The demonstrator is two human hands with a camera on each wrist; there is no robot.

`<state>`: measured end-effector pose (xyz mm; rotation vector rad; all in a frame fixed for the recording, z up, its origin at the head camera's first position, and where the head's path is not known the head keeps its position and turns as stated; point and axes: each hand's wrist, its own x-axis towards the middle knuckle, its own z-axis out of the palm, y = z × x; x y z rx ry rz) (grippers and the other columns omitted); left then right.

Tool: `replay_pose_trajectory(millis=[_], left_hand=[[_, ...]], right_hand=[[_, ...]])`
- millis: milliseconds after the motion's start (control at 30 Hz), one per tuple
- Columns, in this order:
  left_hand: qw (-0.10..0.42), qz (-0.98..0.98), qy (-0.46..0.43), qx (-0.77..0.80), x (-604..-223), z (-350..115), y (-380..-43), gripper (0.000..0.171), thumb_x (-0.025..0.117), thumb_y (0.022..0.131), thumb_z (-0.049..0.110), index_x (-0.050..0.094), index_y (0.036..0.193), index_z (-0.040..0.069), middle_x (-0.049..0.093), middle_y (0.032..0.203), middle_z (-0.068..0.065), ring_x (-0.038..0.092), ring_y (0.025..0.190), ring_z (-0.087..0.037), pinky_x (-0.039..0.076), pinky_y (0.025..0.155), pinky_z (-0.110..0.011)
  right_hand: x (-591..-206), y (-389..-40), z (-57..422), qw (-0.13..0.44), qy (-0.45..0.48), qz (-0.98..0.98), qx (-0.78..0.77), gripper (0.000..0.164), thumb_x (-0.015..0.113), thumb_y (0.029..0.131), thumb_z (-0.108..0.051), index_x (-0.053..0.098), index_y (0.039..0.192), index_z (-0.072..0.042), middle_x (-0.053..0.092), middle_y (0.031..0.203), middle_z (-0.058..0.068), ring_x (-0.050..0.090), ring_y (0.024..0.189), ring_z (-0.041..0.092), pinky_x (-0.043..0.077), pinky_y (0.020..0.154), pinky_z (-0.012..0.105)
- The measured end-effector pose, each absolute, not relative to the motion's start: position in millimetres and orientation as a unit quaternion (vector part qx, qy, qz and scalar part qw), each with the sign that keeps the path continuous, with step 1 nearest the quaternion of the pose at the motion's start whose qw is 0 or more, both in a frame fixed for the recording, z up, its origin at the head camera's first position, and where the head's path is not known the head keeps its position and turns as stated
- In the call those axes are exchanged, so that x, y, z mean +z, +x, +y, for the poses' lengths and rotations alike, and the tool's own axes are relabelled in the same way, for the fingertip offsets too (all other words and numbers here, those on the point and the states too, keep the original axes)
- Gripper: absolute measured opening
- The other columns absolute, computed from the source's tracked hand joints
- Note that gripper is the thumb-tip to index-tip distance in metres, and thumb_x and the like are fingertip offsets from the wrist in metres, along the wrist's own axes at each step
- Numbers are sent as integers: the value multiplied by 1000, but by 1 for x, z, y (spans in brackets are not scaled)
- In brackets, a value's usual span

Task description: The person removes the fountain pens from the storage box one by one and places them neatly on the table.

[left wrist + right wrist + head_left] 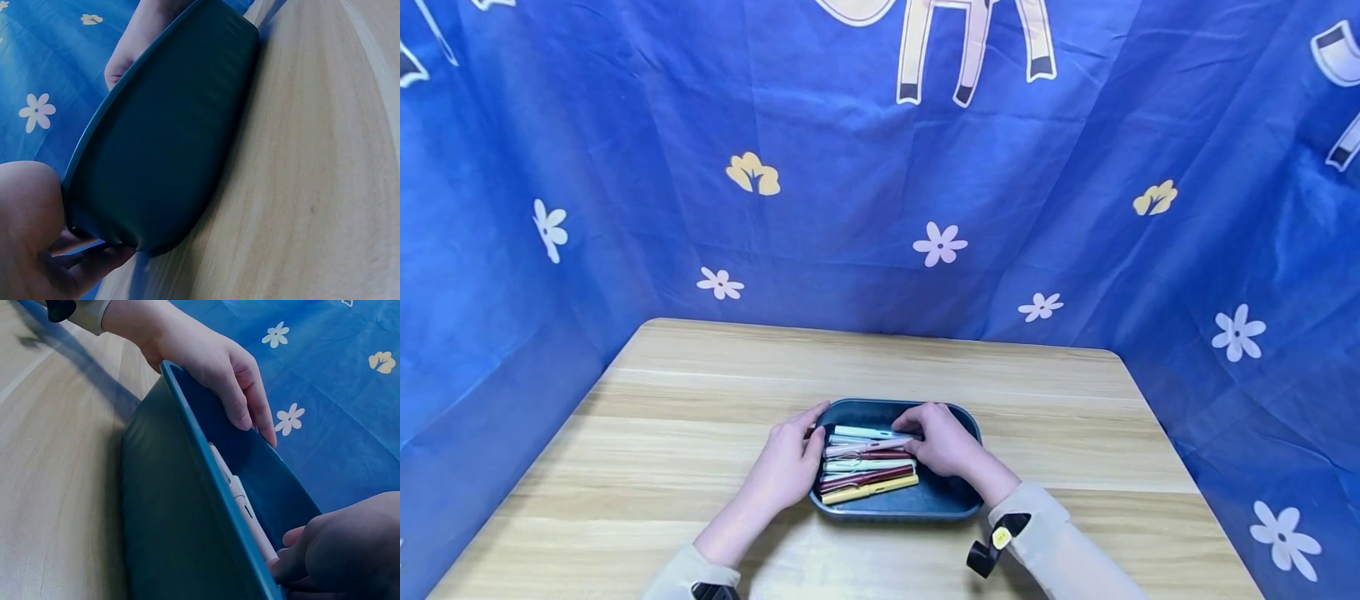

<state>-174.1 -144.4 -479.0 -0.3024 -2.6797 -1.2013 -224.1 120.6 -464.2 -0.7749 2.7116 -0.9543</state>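
Observation:
A dark teal tray (943, 500) stands on the table with several capped pens lying side by side in its left part. My left hand (786, 458) holds the tray's left end, thumb at the rim and fingers outside below it, as the left wrist view shows. My right hand (951, 442) reaches into the tray from the right and pinches the end of a pale pink pen (868, 447). Around that pen lie mint pens (865, 432), dark red pens (868, 477) and, nearest the front, a yellow pen (871, 489). My right fingertips are partly hidden in the right wrist view.
The light wood table (700, 400) extends on all sides of the tray. A blue curtain (850, 250) printed with flowers surrounds the table at the back and sides. A black wrist device (985, 557) sticks out from my right sleeve.

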Motion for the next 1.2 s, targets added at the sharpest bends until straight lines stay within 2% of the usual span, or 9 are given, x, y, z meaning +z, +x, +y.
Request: replay_pose_trajectory(millis=[367,800,1200], left_hand=[[95,-903,-102,-407,-477,-144,-172,44,59,105,5,58,148,-4,62,143,-25,58,133,-40,46,112,-56],[95,-901,-101,-412,-476,-144,-171,44,59,105,4,58,148,-4,62,142,-26,59,132,-41,46,112,-56],[96,-901,-101,-411,-479,-144,-172,44,59,105,5,58,149,-2,61,143,-26,58,133,-42,45,113,-57]], right_hand=[[-467,-225,120,61,-261,909,-319,17,72,96,2,81,105,-10,75,98,-6,67,100,14,55,94,42],[-463,-224,124,37,-263,897,-353,23,69,98,4,79,102,-16,72,102,-8,65,94,12,56,86,36],[-458,-219,126,41,-258,875,-408,23,68,97,8,80,107,-9,70,103,-6,65,90,11,57,79,28]])
